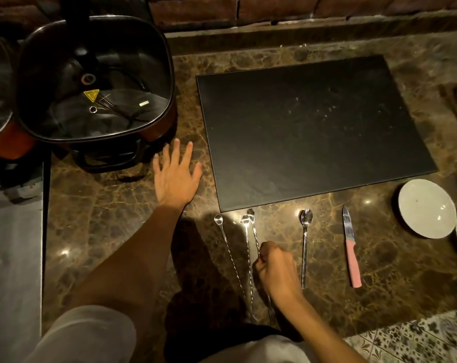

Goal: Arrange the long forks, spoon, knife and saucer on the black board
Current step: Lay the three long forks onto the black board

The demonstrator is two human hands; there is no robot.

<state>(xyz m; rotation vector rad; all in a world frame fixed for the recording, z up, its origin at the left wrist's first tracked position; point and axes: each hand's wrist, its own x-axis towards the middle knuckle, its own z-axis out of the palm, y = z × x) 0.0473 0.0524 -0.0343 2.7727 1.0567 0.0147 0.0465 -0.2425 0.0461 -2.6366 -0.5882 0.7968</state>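
Fingers of the right hand (pixel 276 271) pinch one long fork (pixel 255 238) at six o'clock of the black board (pixel 314 132); the left hand (pixel 176 174) lies spread flat at nine o'clock.

The board (pixel 314 132) is matte black, the counter (pixel 112 205) brown marble veined in gold, the forks (pixel 248 258) and spoon (pixel 304 247) silver with twisted stems, the knife (pixel 353 263) pink-handled, the saucer (pixel 426 208) white, the floor (pixel 418 339) floral-patterned.
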